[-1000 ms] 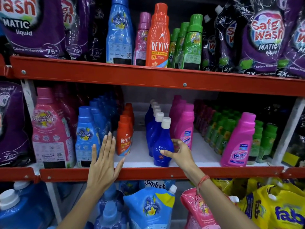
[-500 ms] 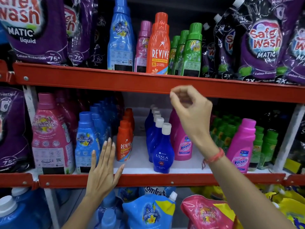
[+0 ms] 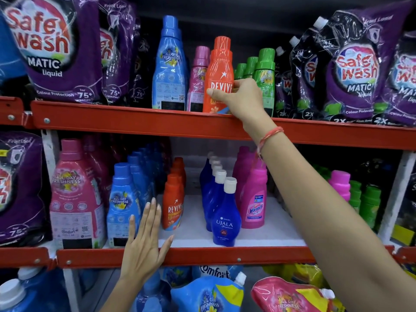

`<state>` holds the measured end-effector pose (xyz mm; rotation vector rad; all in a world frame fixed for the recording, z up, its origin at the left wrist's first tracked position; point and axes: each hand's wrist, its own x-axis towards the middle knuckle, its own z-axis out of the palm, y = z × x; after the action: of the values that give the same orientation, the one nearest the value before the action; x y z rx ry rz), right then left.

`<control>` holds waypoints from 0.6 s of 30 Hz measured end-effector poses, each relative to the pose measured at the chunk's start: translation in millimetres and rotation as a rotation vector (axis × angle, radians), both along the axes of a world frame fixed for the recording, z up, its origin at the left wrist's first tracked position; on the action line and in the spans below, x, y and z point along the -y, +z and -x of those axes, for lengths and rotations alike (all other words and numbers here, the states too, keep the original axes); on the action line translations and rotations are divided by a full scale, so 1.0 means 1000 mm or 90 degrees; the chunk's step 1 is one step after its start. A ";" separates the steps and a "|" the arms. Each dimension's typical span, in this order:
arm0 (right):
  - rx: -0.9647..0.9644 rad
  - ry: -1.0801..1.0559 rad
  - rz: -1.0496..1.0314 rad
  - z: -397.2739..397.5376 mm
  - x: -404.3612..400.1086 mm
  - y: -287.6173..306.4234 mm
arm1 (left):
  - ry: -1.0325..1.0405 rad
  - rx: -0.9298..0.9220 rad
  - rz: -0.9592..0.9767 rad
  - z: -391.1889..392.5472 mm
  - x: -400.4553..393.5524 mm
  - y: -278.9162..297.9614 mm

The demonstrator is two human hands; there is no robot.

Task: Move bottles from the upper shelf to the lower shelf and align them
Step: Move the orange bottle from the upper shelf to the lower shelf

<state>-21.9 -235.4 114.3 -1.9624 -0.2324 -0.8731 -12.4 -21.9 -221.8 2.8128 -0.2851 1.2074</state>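
Right hand (image 3: 242,97): arm extended upward, fingers (image 3: 238,83) and thumb curled in a grasp, red thread band at the wrist. Left hand (image 3: 144,242): held low, palm forward, fingers (image 3: 149,212) straight and together, thumb spread outward, nothing gripped.

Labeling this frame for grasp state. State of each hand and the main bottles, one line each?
right hand: closed around the orange Revive bottle
orange Revive bottle: upright on the upper shelf, not lifted
left hand: open, flat, holding nothing, by the lower shelf edge
small Revive bottle: upright, capped
Ujala bottle: upright, capped, front of its row
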 end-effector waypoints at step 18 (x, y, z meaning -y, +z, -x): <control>0.047 0.266 -0.214 0.089 0.009 -0.043 | -0.021 -0.038 -0.011 0.004 0.000 0.004</control>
<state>-111.4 -243.9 70.8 -1.4987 -0.4863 -0.6591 -16.7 -21.9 -217.7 2.8414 -0.3373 1.1168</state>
